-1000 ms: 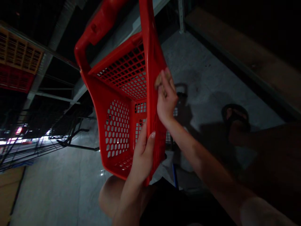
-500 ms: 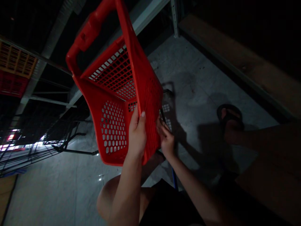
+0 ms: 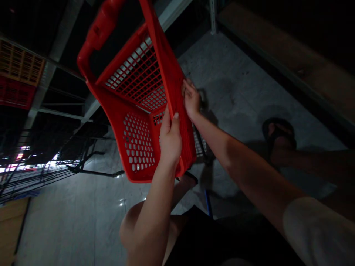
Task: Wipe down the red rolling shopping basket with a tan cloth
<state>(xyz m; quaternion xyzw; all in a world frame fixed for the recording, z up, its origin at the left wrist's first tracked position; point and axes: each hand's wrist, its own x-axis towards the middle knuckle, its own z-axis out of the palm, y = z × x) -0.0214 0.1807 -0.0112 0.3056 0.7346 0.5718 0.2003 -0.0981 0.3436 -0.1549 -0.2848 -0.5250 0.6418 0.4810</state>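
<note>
A red plastic shopping basket with a mesh of holes in its walls is tilted in front of me, its inside facing me. My left hand grips the near right rim, thumb on the outside and fingers over the inner edge. Against the outer right wall, my right hand has its fingers bent and close together; whatever lies between them and the plastic is hidden. The basket's thick red handle rises at the upper left.
Dark wire racks stand at left, with a yellow crate and a red crate above. A metal shelf post is at the top. On the grey floor, a sandalled foot is at right.
My right hand has moved upward along the basket's outer wall. The basket and my left hand have shifted slightly up and to the right in view, still in contact.
</note>
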